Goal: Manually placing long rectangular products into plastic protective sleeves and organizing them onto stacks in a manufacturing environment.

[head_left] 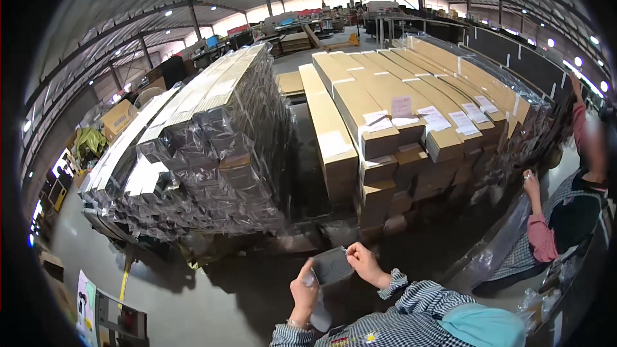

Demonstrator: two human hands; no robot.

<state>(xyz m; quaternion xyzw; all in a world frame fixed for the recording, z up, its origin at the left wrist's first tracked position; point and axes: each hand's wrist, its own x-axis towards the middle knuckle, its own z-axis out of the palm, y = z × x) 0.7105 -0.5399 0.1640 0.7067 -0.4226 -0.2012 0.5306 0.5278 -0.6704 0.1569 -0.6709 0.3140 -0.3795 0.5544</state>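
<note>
Left hand (303, 293) and right hand (364, 262) both grip a flat dark grey pouch (330, 265); long brown cardboard boxes (392, 122) stacked ahead, contents hidden.

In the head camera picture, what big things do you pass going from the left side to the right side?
Yellow cardboard box → pile of long boxes wrapped in clear plastic → stack of long brown cardboard boxes → another person in a red-sleeved top.
</note>
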